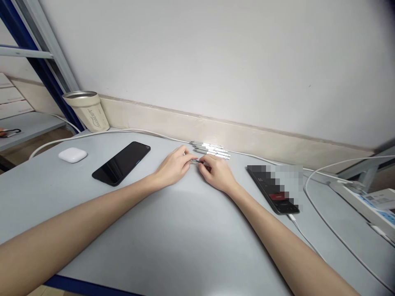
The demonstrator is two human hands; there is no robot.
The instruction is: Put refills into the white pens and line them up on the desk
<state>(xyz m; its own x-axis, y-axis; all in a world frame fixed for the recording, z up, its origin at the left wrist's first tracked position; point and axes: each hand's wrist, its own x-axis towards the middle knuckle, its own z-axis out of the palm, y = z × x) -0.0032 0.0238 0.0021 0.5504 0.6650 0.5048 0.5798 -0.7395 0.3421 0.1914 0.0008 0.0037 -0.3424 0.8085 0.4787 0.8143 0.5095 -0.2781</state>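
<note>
My left hand [173,167] and my right hand [218,173] meet near the middle of the desk, their fingers closed in a pinch. A thin, dark, pen-like piece [197,161] spans the small gap between them, gripped at either end; its full length is hidden by my fingers. Just behind the hands, several pens [211,150] with grey tips and white or clear barrels lie side by side on the grey desk [173,234], close to the wall.
Left of my hands lie a black phone [121,163] and a white earbud case [73,155]. A cream cup [89,113] stands by the wall. On the right are another phone [271,191], partly blurred and plugged in, and a power strip [367,203]. White cables [138,130] run along the back.
</note>
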